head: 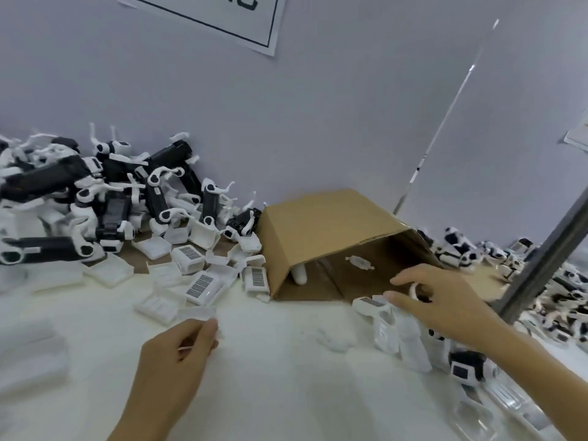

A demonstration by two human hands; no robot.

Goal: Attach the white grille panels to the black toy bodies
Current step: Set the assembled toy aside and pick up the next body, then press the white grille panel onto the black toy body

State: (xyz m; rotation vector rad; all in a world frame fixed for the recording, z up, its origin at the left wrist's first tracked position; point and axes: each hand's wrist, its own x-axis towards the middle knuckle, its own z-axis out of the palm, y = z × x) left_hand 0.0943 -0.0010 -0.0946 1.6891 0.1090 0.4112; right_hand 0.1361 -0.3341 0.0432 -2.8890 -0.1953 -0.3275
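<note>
Left hand [178, 354]: I pinched a white grille panel [197, 313], left of the cardboard box [321, 227].
Right hand [445, 307]: I gripped a toy body [394, 326] at the box's open mouth.

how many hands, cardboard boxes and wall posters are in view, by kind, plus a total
hands: 2 (left hand, right hand)
cardboard box: 1, lying on its side
wall poster: 1, partly cut off at the top edge
total: 4
</note>
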